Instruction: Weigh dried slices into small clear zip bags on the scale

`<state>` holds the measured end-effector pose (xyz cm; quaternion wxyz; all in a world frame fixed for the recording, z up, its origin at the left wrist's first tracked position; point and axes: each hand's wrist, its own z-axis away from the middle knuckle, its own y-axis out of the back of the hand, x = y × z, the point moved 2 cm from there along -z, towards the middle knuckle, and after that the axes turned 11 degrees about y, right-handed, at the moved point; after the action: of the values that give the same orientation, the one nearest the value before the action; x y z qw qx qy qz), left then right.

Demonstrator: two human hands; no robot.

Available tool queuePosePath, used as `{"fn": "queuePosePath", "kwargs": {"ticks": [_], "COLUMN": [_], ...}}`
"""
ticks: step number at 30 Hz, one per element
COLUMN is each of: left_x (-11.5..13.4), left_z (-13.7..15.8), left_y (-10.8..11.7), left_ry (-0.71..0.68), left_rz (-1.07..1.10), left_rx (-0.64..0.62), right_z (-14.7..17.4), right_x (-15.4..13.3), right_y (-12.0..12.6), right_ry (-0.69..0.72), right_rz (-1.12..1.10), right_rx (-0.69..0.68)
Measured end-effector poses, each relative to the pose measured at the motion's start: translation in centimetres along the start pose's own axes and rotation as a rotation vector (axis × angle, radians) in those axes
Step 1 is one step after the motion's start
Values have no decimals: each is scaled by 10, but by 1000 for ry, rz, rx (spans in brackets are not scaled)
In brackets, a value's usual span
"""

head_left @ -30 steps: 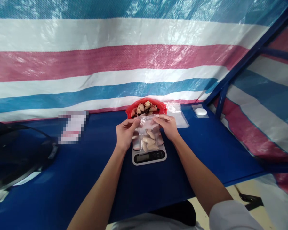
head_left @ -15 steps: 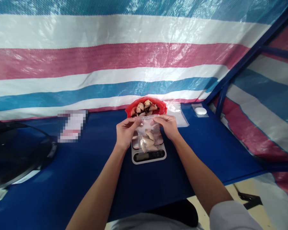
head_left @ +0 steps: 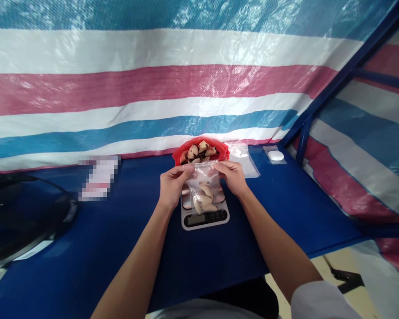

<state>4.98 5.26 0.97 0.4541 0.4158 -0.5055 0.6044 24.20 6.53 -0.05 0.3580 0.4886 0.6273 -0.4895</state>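
My left hand and my right hand pinch the two top corners of a clear zip bag, one at each side. Several pale, wedge-shaped pieces lie in the lower part of the bag. Right beneath the bag is a white kitchen scale with a dark display strip; whether the bag touches its plate I cannot tell. Behind my fingers stands a red plastic bag, open at the top, holding several pale chunks with dark skin.
Flat clear bags lie right of the red bag. Farther right, a white oval object rests on a small clear bag. A black bag-like object sits at the left, near a blurred-out packet. Striped sheeting walls the blue table.
Both hands still grip the bag's top edge in nearly the same place. The whole view has shifted slightly; the pieces in the bag look a little rearranged.
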Motion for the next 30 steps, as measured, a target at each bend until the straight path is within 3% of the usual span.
{"fn": "queuePosePath", "kwargs": {"ticks": [8,15,30], "left_x": [0,-2,4], "left_z": [1,-2,3], "left_y": [0,4,-1], "left_ry": [41,-18,-13], "left_rz": [13,-47,-83], "left_rx": [-18,-12,-29], "right_z": [1,2,-1], "right_x": [-2,-3,3], "right_y": [0,-1,0], "right_ry": [37,42,91], "right_rz": [79,86,104], "right_rx": [14,21,-63]}}
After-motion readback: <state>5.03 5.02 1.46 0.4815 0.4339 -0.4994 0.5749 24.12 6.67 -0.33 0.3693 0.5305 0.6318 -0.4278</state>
